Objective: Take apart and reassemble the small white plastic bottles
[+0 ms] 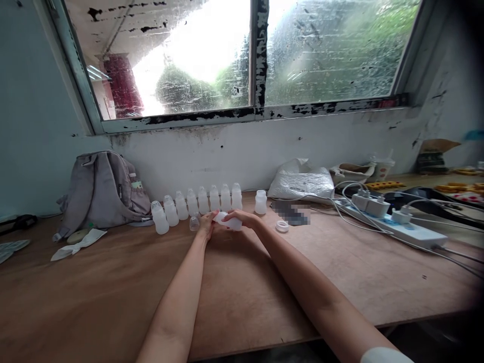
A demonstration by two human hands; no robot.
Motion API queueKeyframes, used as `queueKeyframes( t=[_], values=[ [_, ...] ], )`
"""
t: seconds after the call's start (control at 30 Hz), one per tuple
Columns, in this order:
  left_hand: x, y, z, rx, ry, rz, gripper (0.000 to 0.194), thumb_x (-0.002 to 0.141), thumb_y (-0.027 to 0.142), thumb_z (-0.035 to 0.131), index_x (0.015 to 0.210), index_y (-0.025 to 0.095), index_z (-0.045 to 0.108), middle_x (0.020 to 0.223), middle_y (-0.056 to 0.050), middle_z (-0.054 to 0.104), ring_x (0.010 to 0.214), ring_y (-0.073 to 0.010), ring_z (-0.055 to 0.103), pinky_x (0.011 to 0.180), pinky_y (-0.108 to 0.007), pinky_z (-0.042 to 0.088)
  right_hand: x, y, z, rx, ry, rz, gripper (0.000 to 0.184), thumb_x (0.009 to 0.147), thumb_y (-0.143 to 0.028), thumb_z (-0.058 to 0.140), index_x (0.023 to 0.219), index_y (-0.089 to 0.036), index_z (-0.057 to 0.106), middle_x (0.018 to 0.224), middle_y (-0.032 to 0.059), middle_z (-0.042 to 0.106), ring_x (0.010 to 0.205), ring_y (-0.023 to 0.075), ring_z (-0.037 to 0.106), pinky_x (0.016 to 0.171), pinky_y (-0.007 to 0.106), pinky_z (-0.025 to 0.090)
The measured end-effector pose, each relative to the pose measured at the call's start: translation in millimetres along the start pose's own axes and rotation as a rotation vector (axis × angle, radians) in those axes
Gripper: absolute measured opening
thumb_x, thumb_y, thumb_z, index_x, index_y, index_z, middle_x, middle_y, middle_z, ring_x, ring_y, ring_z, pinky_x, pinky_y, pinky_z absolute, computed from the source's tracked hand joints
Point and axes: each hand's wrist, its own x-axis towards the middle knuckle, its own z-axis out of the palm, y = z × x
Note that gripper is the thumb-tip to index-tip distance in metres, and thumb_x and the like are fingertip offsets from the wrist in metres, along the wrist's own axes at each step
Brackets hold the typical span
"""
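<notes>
My left fingers (pixel 207 221) close on one end of a tilted bottle (pixel 234 224), my right fingers (pixel 235 214) round its body, before the bottle row (pixel 203 201); a slack grip could topple those

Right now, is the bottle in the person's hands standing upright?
No, the held bottle is tipped sideways between the left hand and the right hand.

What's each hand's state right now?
Left hand: closed, holding one end of a tipped white bottle.
Right hand: closed over the same bottle's body, fingers partly hidden.
</notes>
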Motion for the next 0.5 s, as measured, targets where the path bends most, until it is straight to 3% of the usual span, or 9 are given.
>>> queueKeyframes(
  t=[0.1, 0.2, 0.3, 0.4, 0.5],
  values=[
    [-6, 3, 5.1, 0.01, -0.06, -0.054, 0.024, 0.056, 0.03, 0.072, 0.066, 0.012, 0.061, 0.067, -0.004, 0.061, 0.063, -0.0139, 0.057, 0.06, -0.024, 0.042, -3, 13, -6, 0.196, -0.095, -0.024, 0.034, 0.073, -0.043, 0.047, 0.086, -0.012, 0.052, 0.065, 0.0048, 0.057, 0.051, 0.0129, 0.05, 0.047, 0.023, 0.039],
    [-14, 10, 8.5, -0.04, -0.246, -0.206, 0.033, 0.058, 0.035, 0.071, 0.084, 0.016, 0.063, 0.091, -0.01, 0.062, 0.082, -0.0207, 0.059, 0.069, -0.03, 0.045, -6, 24, -13, 0.508, -0.128, -0.138, 0.038, 0.078, -0.046, 0.037, 0.091, -0.013, 0.049, 0.07, 0.0057, 0.057, 0.053, 0.013, 0.051, 0.051, 0.024, 0.042],
    [-23, 18, 9.7, -0.113, -0.415, -0.285, 0.037, 0.061, 0.037, 0.068, 0.093, 0.02, 0.062, 0.107, -0.01, 0.057, 0.094, -0.0232, 0.055, 0.076, -0.034, 0.044, -9, 30, -17, 0.62, -0.135, -0.16, 0.039, 0.083, -0.046, 0.031, 0.095, -0.013, 0.048, 0.075, 0.0066, 0.057, 0.061, 0.0144, 0.055, 0.058, 0.027, 0.044],
    [-28, 28, 7.6, 0.012, -0.403, -0.218, 0.033, 0.063, 0.038, 0.066, 0.09, 0.019, 0.063, 0.105, -0.011, 0.058, 0.091, -0.0242, 0.057, 0.074, -0.036, 0.044, -10, 31, -17, 0.64, -0.187, -0.146, 0.04, 0.086, -0.044, 0.026, 0.097, -0.012, 0.048, 0.079, 0.008, 0.057, 0.068, 0.0154, 0.056, 0.064, 0.029, 0.044],
    [-29, 42, -4.0, 0.354, -0.248, -0.058, 0.022, 0.059, 0.032, 0.069, 0.073, 0.016, 0.065, 0.08, -0.011, 0.063, 0.07, -0.0203, 0.059, 0.062, -0.03, 0.045, -8, 31, -17, 0.68, -0.22, -0.144, 0.039, 0.086, -0.043, 0.028, 0.1, -0.012, 0.048, 0.081, 0.0084, 0.058, 0.071, 0.0158, 0.057, 0.069, 0.03, 0.044]
  ],
)
